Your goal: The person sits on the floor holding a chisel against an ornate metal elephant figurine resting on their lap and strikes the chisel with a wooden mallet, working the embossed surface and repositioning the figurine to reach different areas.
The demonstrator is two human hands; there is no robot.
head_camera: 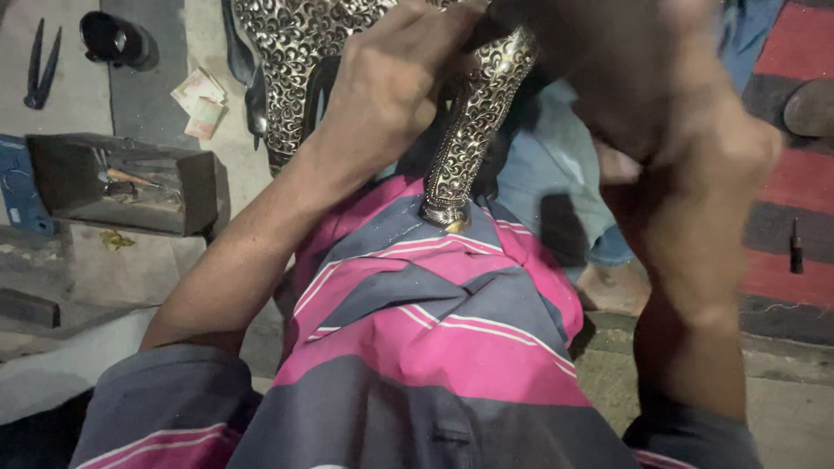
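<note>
My left hand (395, 82) grips an ornate silver metal piece (300, 52) covered in embossed scrollwork, held above my lap. A curved leg of that piece (473, 130) runs down and its gold-tipped end rests on my pink and grey striped shirt (434, 321). My right hand (625, 61) is close to the camera and blurred, closed over the top of the leg. Its fingers are hidden.
An open dark wooden tool box (122, 182) with a hammer sits on the floor at left. Pincers (39, 65), a black cup (113, 39) and folded paper notes (201, 100) lie beyond it. A red and black striped mat (795, 174) is at right.
</note>
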